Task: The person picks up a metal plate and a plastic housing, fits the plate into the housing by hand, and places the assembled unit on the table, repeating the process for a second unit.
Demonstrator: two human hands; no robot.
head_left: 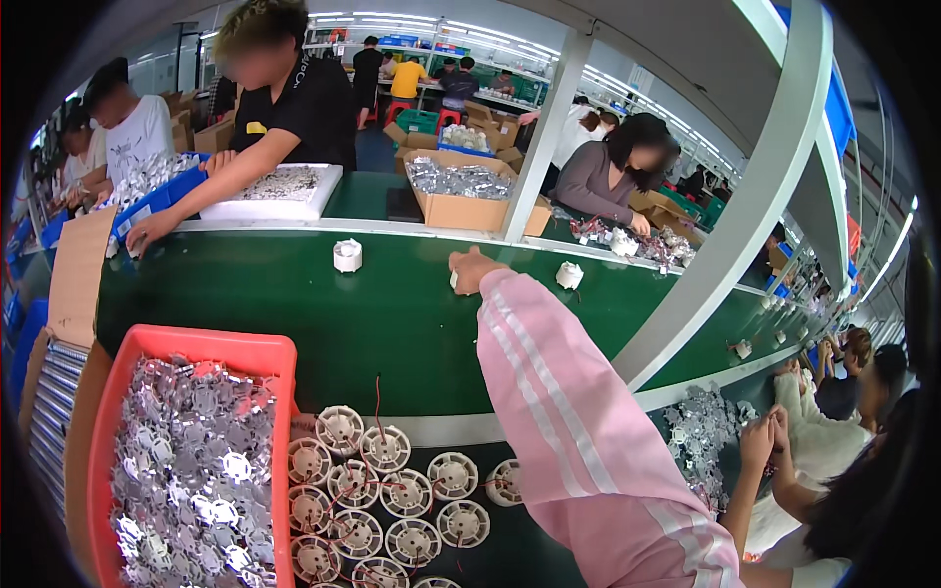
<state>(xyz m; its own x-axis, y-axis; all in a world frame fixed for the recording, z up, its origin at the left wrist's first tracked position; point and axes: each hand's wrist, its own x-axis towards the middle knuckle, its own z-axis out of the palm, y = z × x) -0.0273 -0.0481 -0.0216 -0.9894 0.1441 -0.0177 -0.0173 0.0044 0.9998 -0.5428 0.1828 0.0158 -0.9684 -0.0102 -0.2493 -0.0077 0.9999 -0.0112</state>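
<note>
My right hand point(474, 271), in a pink sleeve with white stripes, reaches across the green conveyor belt point(392, 323) to its far side. Its fingers are curled; a small whitish bit shows at their edge, too little to name. A white cylindrical part point(347, 256) stands on the belt to the left of the hand, and another white part point(569, 275) to the right. Nearer me, several round white housings point(413, 541) with red wires sit in rows, partly covered by my sleeve. My left hand is out of view.
A red bin point(286, 392) of silvery metal plates stands at near left, beside a cardboard box of metal rods point(51, 431). A pale upright post point(549, 127) and a slanted beam point(730, 265) rise by the belt. Co-workers sit and stand around it; one person's hand point(152, 230) reaches over the far left.
</note>
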